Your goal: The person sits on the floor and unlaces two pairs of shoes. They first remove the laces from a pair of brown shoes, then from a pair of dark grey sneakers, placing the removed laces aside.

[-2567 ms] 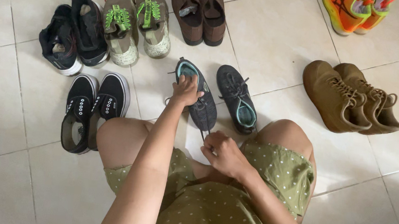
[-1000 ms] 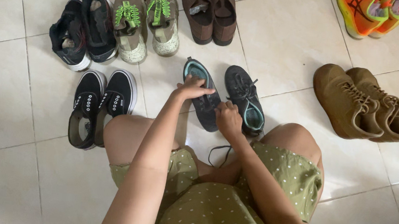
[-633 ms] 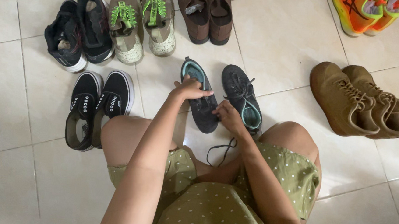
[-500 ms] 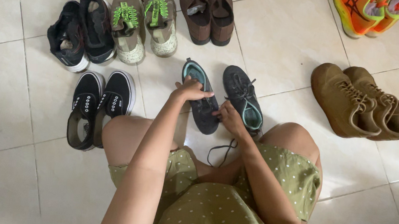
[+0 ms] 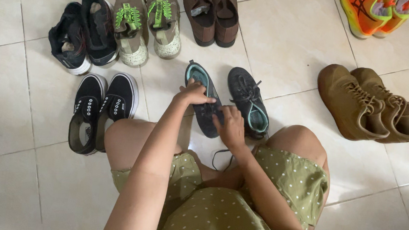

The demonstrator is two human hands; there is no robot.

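Note:
I sit on a tiled floor with a pair of dark grey sneakers with teal lining in front of my knees. My left hand [image 5: 194, 93] rests on top of the left sneaker [image 5: 203, 94], fingers curled over its laces. At the toe end of that same shoe my right hand [image 5: 230, 124] pinches the laces. A loose black lace [image 5: 217, 155] trails down between my knees. The pair's other sneaker [image 5: 248, 101] lies untouched just to the right.
Black slip-on sneakers [image 5: 100, 108] lie by my left knee. Black trainers [image 5: 81, 29], beige shoes with green laces [image 5: 146, 22] and brown shoes [image 5: 211, 13] line the back. Tan lace-up shoes [image 5: 368, 105] sit at right, orange trainers [image 5: 374, 14] at top right.
My right hand has come up from my lap to the dark sneaker's laces. My left hand has stayed on the shoe. The view has shifted slightly.

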